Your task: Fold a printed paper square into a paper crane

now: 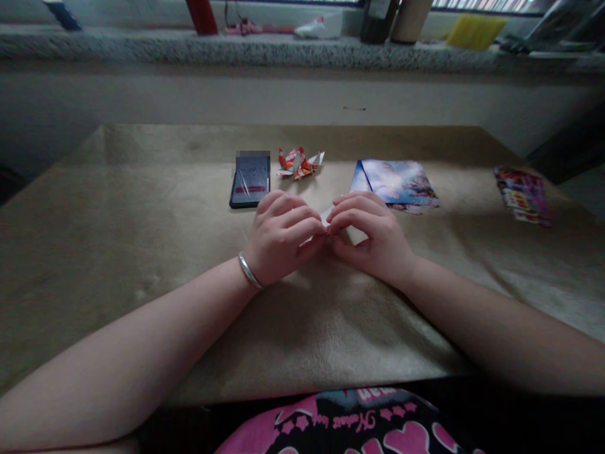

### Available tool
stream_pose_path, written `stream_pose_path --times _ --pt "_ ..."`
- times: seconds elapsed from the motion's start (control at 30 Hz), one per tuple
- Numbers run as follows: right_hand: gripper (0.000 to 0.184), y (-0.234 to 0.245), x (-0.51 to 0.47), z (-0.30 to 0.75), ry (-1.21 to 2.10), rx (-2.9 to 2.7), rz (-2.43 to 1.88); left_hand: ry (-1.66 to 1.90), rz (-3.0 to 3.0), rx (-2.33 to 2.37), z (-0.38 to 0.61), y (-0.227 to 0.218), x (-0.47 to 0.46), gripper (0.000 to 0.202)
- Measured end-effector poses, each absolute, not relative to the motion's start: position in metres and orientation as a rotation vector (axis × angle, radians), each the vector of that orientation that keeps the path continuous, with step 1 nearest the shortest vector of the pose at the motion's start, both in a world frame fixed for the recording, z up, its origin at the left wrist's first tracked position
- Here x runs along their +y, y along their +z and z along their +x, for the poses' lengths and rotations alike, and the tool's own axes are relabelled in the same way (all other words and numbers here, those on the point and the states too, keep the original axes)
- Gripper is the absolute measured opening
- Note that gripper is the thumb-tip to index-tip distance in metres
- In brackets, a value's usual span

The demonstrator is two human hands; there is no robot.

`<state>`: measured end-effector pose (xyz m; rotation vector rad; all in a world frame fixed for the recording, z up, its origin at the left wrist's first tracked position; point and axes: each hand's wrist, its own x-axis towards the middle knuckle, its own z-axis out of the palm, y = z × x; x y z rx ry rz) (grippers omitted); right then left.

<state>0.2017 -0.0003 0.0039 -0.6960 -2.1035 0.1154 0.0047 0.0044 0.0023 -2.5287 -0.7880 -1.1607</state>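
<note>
A small paper (326,218) is pinched at the centre of the table (142,252) between the curled fingertips of the left hand (280,238) and right hand (373,243). A crooked crease or a tear may be caused by uneven pressing. A phone (250,180) is seen at 11 o'clock.

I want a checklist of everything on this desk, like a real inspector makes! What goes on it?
Surface: table under a tan, slightly creased cover.
Job's things: white paper piece, mostly hidden between the fingers.
Clutter: phone, folded paper shapes in orange and white, printed paper sheets in a stack, colourful packet.
Hands: left hand and right hand both pinch the white paper piece; silver bangle on the left wrist.
Cables: pinkish cord-like thing on the ledge, too blurred to be sure.
Surroundings: speckled ledge with a red object, dark bottle and yellow item.
</note>
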Motion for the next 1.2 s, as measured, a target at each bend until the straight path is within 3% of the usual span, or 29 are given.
stream_pose_path --times 0.27,1.2 --pt "0.016 0.008 -0.003 0.203 0.104 -2.126 -0.689 -1.134 -2.513 -0.533 0.004 0.005 0.007 0.016" --pt "0.008 0.008 0.004 0.215 -0.035 -2.127 -0.773 -1.149 -2.49 -0.683 -0.001 0.006 0.005 0.013"
